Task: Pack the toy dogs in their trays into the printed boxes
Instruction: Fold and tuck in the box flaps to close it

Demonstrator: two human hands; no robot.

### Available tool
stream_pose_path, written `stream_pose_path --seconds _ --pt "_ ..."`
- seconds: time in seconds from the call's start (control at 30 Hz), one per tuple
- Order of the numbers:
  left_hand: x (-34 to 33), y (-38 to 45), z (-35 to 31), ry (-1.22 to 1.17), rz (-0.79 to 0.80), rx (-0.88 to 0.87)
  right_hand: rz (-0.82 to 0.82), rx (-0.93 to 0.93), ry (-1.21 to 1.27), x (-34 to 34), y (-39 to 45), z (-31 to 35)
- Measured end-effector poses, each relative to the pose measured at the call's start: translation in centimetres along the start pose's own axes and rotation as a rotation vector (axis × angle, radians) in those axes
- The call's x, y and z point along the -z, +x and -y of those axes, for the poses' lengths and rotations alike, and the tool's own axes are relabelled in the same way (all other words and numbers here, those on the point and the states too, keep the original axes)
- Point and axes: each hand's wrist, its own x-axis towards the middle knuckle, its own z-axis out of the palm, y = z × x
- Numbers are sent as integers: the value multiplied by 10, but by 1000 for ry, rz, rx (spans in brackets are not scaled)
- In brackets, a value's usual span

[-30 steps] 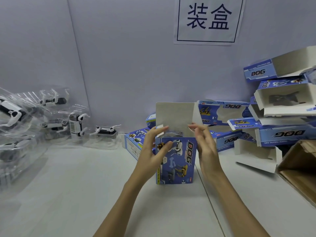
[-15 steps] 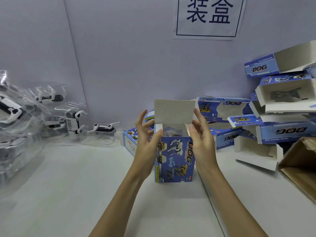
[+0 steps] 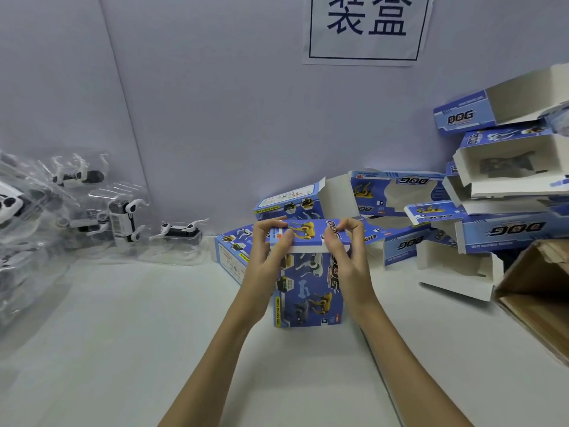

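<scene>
a blue printed box (image 3: 308, 291) stands upright near the middle of the white table (image 3: 123, 349), its top flap (image 3: 303, 237) folded down. the left hand (image 3: 264, 266) and right hand (image 3: 348, 263) both pinch that flap at its ends, fingers curled over it. toy dogs in clear trays (image 3: 181, 238) lie toward the table's far left edge (open boxes (image 3: 505, 167) pile up at the far right).

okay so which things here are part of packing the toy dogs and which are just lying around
Job in hand:
upright printed box
left hand
right hand
toy dogs in trays
empty printed boxes

Lying about:
brown carton
wall sign
</scene>
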Motion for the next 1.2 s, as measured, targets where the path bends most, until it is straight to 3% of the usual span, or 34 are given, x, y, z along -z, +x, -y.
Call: stream_pose_path --seconds 0.33,0.47,0.53,0.6,0.7,0.8,0.9,1.03,1.2 --pt "6 -5 10 130 48 -67 29 -55 -85 7 0 3" --pt "-5 -12 6 85 -109 -92 -72 -58 -147 7 0 8" --pt "-11 -17 5 251 -273 -195 -180 -49 -148 3 0 12" --pt "-17 -24 4 544 -246 -295 -245 -97 -73 -2 -2 16" --pt "-25 -32 1 886 -194 -281 -143 -236 18 -6 -4 26" --pt "-23 -33 -9 882 -223 -279 16 -220 -87 1 -3 38" --pt "-13 -29 -16 925 -94 -339 136 -198 -105 13 2 44" --pt "5 -25 -20 1194 98 -442 347 -233 -158 20 0 50" --pt "14 -26 -25 1198 116 -479 345 -224 -77 7 -6 45"
